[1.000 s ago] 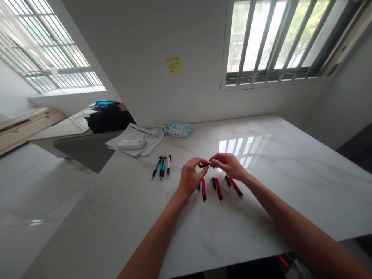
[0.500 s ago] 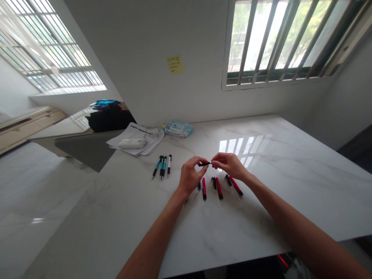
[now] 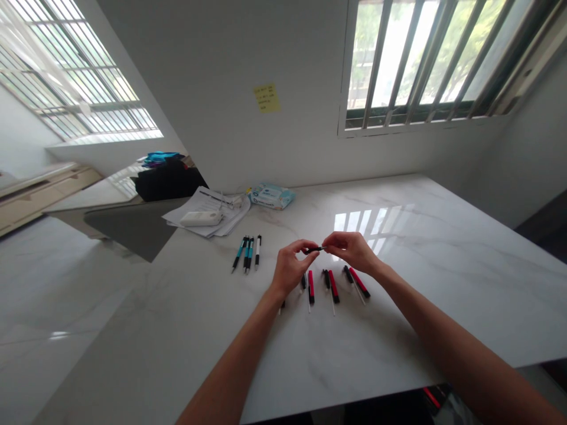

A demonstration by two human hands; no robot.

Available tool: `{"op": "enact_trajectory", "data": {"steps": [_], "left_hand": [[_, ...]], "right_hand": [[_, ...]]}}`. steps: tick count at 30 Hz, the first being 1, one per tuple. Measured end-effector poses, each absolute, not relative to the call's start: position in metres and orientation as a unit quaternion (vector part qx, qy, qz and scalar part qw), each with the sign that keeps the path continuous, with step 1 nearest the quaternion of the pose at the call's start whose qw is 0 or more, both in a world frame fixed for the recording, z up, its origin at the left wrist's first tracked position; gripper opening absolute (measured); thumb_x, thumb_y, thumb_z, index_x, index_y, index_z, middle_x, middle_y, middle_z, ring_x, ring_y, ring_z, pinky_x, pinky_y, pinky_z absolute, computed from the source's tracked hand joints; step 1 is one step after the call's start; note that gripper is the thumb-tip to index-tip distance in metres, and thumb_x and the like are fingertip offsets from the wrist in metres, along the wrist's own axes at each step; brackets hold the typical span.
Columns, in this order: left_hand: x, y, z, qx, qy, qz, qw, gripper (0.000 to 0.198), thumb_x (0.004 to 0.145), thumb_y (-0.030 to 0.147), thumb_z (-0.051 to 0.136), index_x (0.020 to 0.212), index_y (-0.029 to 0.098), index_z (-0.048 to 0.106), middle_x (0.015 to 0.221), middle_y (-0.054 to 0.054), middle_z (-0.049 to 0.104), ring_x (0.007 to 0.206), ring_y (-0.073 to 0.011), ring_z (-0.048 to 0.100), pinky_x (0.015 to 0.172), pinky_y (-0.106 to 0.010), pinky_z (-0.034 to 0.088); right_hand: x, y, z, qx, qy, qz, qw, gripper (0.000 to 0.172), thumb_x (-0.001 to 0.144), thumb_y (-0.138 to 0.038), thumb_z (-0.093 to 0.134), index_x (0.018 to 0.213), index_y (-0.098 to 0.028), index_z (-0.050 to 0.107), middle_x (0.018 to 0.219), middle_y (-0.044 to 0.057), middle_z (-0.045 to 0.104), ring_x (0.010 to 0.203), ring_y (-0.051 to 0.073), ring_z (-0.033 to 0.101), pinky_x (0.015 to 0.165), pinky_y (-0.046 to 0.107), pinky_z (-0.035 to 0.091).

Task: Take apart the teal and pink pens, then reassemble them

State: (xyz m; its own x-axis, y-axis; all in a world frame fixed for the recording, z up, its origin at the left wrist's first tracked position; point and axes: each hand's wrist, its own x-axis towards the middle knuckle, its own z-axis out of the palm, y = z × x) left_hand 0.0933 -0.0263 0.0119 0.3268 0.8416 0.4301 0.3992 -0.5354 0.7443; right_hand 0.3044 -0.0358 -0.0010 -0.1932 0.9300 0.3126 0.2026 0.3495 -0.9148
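My left hand (image 3: 291, 264) pinches a small black pen part (image 3: 312, 250) above the table. Close on its right, my right hand (image 3: 349, 250) has its fingertips closed at the thin, light-coloured end of that part; whether it grips a separate piece is too small to tell. Below the hands lie groups of pen parts: a red barrel (image 3: 311, 283) partly beside my left hand, another red barrel (image 3: 333, 285) in the middle, and a third red barrel (image 3: 359, 282) on the right. Each has a black piece and a thin white refill near it.
Several assembled pens (image 3: 248, 255) lie left of my hands on the marble table (image 3: 443, 248). Farther back are papers (image 3: 234, 218) with a white device (image 3: 201, 219) and a blue wipes pack (image 3: 271, 195). A black bag (image 3: 168, 180) sits at the back left.
My right hand has shifted very slightly, and a little more of the thin end shows between my fingertips. The parts on the table have not moved.
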Motion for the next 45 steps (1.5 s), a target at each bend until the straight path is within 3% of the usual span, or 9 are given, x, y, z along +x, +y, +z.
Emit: {"op": "enact_trajectory", "data": {"steps": [13,24,40,45], "left_hand": [[0.093,-0.024,0.008,0.767,0.416,0.396,0.287,0.011,0.09,0.03,0.07,0.095,0.025,0.078,0.093,-0.001,0.08,0.083,-0.0181,0.07,0.08,-0.032,0.051],[0.095,-0.027,0.01,0.777,0.394,0.419,0.256,0.008,0.086,0.024,0.074,0.094,0.023,0.075,0.093,0.0,0.077,0.084,-0.0178,0.067,0.081,-0.031,0.049],[0.096,-0.032,0.013,0.775,0.382,0.431,0.259,0.007,0.087,0.021,0.072,0.094,0.023,0.074,0.092,-0.002,0.075,0.085,-0.0185,0.066,0.082,-0.031,0.05],[0.096,-0.031,0.013,0.772,0.394,0.421,0.269,0.007,0.088,0.025,0.072,0.094,0.023,0.075,0.094,-0.001,0.077,0.085,-0.0188,0.066,0.082,-0.032,0.048]], "right_hand": [[0.305,-0.038,0.0,-0.428,-0.675,0.374,0.471,0.021,0.086,-0.041,0.077,0.096,-0.023,0.076,0.089,0.004,0.079,0.084,0.021,0.074,0.083,0.036,0.06],[0.306,-0.037,0.001,-0.478,-0.707,0.338,0.398,0.036,0.096,-0.052,0.061,0.085,-0.02,0.073,0.074,0.002,0.074,0.066,0.015,0.066,0.064,0.026,0.051],[0.3,-0.042,0.005,-0.474,-0.703,0.367,0.384,0.054,0.103,-0.055,0.046,0.075,-0.018,0.074,0.068,0.003,0.071,0.064,0.015,0.065,0.065,0.026,0.049],[0.304,-0.043,0.009,-0.464,-0.7,0.363,0.404,0.034,0.092,-0.052,0.067,0.104,-0.021,0.074,0.082,0.003,0.076,0.072,0.017,0.068,0.067,0.027,0.052]]}}
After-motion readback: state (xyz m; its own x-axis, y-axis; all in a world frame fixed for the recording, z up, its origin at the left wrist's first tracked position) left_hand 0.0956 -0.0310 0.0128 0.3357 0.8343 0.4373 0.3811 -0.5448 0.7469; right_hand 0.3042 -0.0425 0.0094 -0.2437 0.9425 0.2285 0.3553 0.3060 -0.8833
